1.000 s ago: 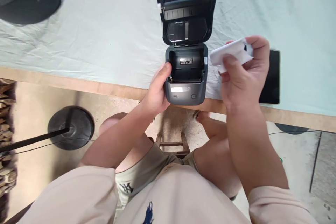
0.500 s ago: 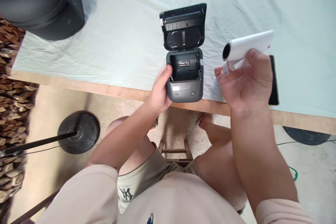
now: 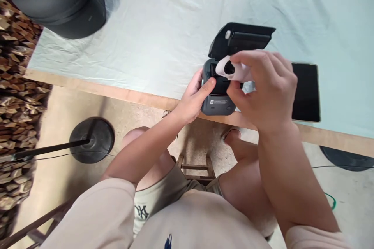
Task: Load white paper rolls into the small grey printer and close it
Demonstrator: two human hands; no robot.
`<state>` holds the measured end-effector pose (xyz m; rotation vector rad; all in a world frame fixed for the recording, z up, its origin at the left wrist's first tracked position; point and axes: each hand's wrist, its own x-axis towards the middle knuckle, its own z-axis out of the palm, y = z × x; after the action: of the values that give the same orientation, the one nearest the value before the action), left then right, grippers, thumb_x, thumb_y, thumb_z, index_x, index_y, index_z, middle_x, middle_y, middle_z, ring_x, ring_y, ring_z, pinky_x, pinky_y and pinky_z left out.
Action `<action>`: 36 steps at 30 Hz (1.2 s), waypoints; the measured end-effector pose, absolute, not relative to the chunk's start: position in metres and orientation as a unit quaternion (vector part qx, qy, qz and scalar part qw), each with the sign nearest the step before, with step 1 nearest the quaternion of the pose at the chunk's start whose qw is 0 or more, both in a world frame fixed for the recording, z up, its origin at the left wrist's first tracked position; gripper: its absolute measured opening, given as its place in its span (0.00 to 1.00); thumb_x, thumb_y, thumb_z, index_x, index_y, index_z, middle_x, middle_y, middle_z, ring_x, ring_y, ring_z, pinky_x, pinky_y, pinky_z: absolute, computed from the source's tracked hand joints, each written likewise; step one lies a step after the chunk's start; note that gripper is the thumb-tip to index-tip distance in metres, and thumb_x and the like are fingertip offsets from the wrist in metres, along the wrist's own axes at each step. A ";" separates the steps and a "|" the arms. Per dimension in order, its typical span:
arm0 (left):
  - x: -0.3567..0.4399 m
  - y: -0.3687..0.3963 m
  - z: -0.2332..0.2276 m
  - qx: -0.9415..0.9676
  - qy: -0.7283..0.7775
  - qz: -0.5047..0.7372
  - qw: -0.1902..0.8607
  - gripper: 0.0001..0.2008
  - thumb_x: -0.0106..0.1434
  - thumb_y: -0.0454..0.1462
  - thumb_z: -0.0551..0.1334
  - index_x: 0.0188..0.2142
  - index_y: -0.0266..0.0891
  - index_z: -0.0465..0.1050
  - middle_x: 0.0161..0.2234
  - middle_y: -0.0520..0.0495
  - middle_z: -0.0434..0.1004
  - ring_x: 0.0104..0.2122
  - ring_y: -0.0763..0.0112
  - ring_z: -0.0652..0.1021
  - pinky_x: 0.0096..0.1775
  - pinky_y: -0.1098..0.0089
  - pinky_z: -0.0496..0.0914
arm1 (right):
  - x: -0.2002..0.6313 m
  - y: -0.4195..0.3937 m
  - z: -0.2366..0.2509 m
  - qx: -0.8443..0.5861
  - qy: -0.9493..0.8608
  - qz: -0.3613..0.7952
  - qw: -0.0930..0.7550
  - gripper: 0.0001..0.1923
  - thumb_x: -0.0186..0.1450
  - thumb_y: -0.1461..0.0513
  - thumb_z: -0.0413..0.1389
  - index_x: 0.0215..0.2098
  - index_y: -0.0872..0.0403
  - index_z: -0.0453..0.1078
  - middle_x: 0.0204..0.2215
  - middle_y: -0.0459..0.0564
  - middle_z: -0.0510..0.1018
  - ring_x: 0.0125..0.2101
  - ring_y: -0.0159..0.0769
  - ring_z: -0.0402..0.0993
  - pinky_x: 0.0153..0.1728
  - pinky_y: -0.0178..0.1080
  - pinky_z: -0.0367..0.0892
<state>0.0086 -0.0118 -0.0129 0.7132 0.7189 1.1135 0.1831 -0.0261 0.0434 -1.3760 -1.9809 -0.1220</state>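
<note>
A dark grey label printer (image 3: 218, 106) is held near the table's front edge, its hinged lid (image 3: 245, 35) standing up. My left hand (image 3: 196, 99) grips the printer's left side, thumb over the rim of the paper compartment. Between the thumb and fingers of my right hand (image 3: 263, 85) is a white paper roll (image 3: 222, 66) with a dark hollow core. The roll is tilted over the compartment, partly overlapping it. My right hand hides the roll's far end and the compartment's right side, so I cannot tell how deep the roll sits.
A black tablet-like slab (image 3: 306, 92) lies on the pale green tablecloth (image 3: 163, 39) beside my right wrist. A large black case (image 3: 73, 4) stands at the back left. Stacked firewood (image 3: 20, 116) and a round black stand base (image 3: 92, 140) are at the left.
My right hand has brought the paper roll leftward to the printer and turned its core end toward me. The printer, in my left hand, now appears farther right and turned. The black slab is uncovered.
</note>
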 end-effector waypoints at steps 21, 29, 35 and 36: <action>0.010 -0.012 -0.014 0.311 0.329 0.486 0.747 0.24 0.72 0.58 0.78 0.56 0.47 0.81 0.53 0.48 0.89 0.73 0.45 0.83 0.74 0.49 0.81 | 0.185 -0.025 0.027 -0.523 -0.763 -0.089 0.370 0.13 0.77 0.62 0.57 0.51 0.42 0.84 0.40 0.48 0.91 0.41 0.48 0.91 0.47 0.52 0.79; 0.003 0.001 -0.019 0.283 0.318 0.453 0.783 0.26 0.69 0.58 0.79 0.52 0.44 0.80 0.51 0.45 0.91 0.66 0.42 0.89 0.63 0.51 0.87 | 0.184 -0.037 0.013 -0.450 -0.791 0.004 0.415 0.11 0.79 0.62 0.58 0.44 0.41 0.82 0.44 0.47 0.92 0.52 0.49 0.92 0.53 0.54 0.81; -0.003 0.003 -0.026 0.366 0.306 0.431 0.766 0.37 0.54 0.52 0.89 0.57 0.49 0.77 0.46 0.51 0.90 0.49 0.54 0.92 0.48 0.61 0.86 | 0.196 -0.027 -0.005 -0.397 -0.752 0.020 0.526 0.11 0.79 0.49 0.61 0.54 0.42 0.79 0.48 0.53 0.86 0.51 0.53 0.87 0.53 0.59 0.83; -0.004 0.002 -0.026 0.380 0.306 0.425 0.762 0.39 0.54 0.52 0.89 0.59 0.50 0.77 0.45 0.52 0.89 0.48 0.54 0.92 0.47 0.61 0.86 | 0.199 -0.025 -0.008 -0.419 -0.729 0.026 0.540 0.14 0.80 0.47 0.60 0.57 0.42 0.78 0.54 0.55 0.84 0.54 0.54 0.86 0.51 0.58 0.84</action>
<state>-0.0039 0.0022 -0.0262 0.8256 0.6659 0.9255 0.1989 -0.0246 -0.0079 -0.9963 -1.7336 0.0622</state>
